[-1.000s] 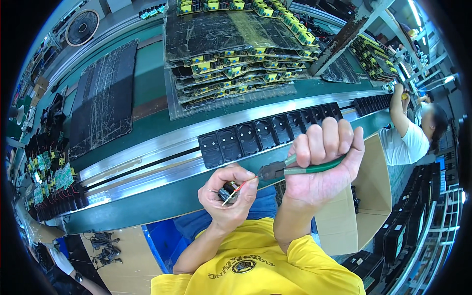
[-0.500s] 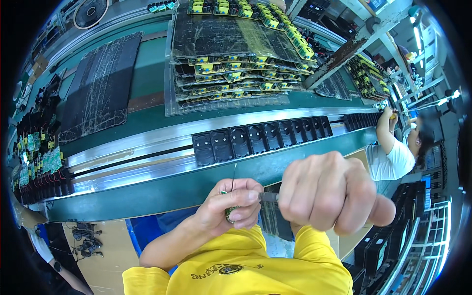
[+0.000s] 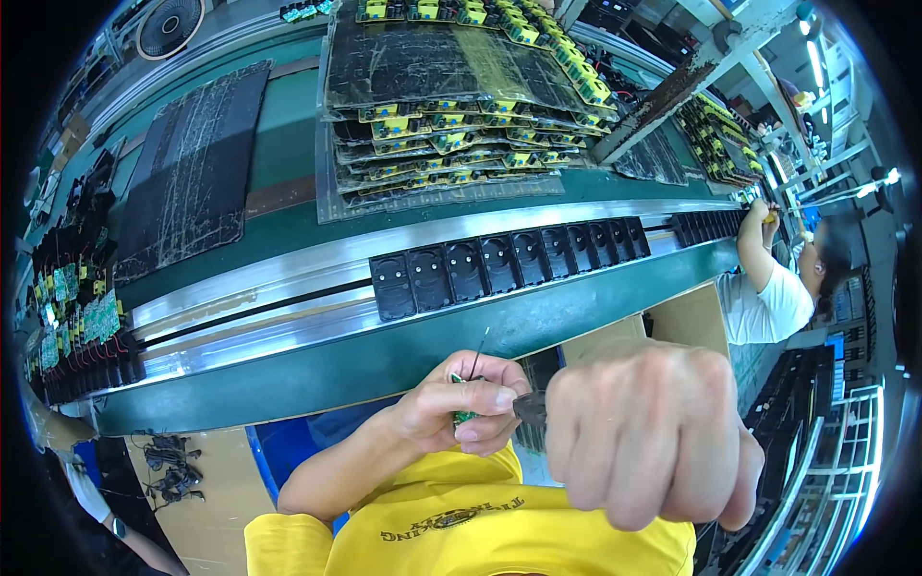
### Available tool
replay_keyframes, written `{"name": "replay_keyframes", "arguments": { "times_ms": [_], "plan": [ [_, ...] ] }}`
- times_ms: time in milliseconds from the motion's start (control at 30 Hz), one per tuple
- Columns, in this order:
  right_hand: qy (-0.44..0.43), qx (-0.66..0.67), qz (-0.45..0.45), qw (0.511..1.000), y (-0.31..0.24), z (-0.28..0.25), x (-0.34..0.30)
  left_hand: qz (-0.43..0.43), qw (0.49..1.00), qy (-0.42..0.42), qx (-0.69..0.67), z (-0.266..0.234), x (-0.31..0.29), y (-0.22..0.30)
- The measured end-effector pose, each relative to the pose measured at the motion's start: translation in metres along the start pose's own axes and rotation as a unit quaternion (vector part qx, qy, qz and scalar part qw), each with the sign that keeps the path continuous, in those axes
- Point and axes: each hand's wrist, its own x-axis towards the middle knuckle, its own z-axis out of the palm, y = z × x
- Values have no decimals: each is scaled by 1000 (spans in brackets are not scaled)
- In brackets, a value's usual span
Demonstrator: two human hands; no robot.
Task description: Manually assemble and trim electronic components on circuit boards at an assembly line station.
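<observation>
My left hand (image 3: 468,403) pinches a small green circuit board (image 3: 464,416) between thumb and fingers. From the board a thin black wire (image 3: 477,353) with a bare pale tip sticks up. My right hand (image 3: 653,437) is closed in a fist around a dark hand tool (image 3: 530,408). Only the tool's short dark front end shows, touching or very near my left fingertips; the fist hides the rest. Just beyond my hands, a row of black plastic housings (image 3: 499,266) lies on the metal rail (image 3: 259,298).
Stacked black sheets (image 3: 413,77) carry yellow-and-black circuit boards behind the rail. Green boards with black parts (image 3: 96,322) crowd the left end. A rusty post (image 3: 663,101) rises at the right. A co-worker (image 3: 768,298) in a white top works farther along the bench.
My right fist has moved down slightly and turned, showing more of the tool's dark front end. My left hand has shifted a little right, and the wire leans more to the right.
</observation>
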Motion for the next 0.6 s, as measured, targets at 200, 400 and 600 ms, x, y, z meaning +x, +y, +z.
{"name": "replay_keyframes", "arguments": {
  "times_ms": [200,400,600],
  "plan": [
    [310,-67,-216,923,-9,16,-67,169,961,113,188,15,4,4],
    [547,-448,133,694,47,40,-90,337,822,238,393,19,0,13],
    [471,-447,119,751,61,25,-95,312,834,236,389,16,-5,18]
  ]
}}
